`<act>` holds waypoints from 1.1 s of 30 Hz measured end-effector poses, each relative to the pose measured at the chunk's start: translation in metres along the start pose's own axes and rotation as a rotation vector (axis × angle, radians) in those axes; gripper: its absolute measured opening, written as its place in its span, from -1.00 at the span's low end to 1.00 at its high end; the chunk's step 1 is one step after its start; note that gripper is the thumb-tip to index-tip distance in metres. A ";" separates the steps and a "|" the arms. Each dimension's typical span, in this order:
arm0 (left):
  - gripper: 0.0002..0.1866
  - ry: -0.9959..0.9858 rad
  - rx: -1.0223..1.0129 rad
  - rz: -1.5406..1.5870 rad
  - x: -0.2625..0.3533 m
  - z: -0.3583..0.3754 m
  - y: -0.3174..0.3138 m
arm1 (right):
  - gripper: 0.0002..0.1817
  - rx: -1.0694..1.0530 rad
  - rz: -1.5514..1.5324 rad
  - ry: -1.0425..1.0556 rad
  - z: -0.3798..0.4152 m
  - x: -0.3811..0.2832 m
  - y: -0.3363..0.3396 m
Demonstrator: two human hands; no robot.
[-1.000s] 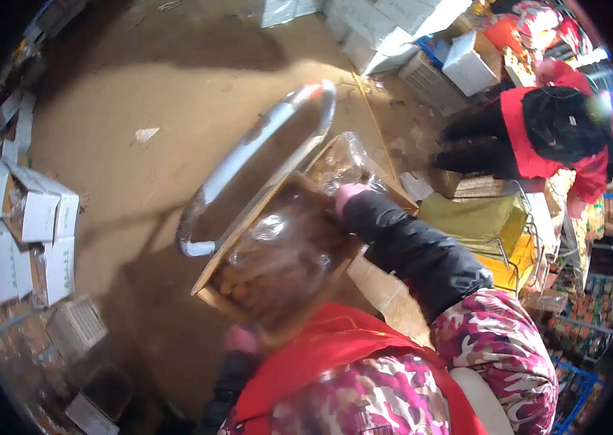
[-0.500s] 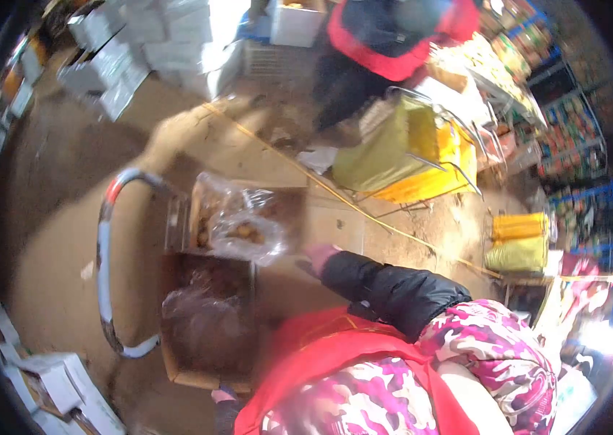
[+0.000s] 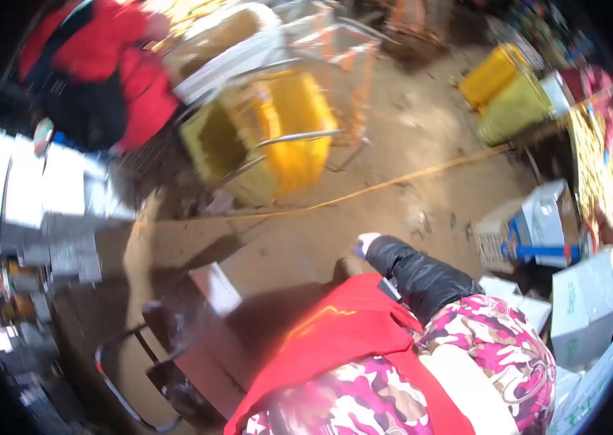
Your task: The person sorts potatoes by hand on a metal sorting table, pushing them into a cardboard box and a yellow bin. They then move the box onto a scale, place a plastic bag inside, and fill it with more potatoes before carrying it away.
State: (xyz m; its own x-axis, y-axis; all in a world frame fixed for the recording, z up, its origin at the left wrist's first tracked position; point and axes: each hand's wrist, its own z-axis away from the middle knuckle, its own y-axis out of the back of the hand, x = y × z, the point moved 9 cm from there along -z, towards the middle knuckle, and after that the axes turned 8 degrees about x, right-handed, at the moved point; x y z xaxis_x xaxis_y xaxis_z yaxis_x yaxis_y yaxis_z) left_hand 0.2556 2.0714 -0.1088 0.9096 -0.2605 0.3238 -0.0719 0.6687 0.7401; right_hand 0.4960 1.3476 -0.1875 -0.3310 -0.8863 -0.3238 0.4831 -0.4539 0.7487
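Your right hand [image 3: 366, 244] hangs over the bare floor [image 3: 422, 145] near a flat cardboard sheet [image 3: 277, 257]; its grip is too blurred to tell. Your left hand is out of sight.

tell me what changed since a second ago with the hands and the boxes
The view has swung round. The right hand, which was on the plastic bag in the box, now hangs free over the floor. The open boxes on the cart lie lower left, blurred. The left hand is out of view.
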 end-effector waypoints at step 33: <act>-0.72 -1.574 -0.644 -1.016 0.694 0.380 -0.703 | -0.46 0.316 -0.776 -0.737 0.164 0.514 0.095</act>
State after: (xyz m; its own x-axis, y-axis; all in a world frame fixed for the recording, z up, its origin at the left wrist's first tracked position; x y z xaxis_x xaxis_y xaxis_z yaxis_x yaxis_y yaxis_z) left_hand 0.7812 1.1559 -0.1801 -0.6145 -0.6770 0.4051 0.6102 -0.0823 0.7880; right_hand 0.2388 0.8638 -0.1884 -0.9042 -0.0543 -0.4236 -0.2563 -0.7244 0.6399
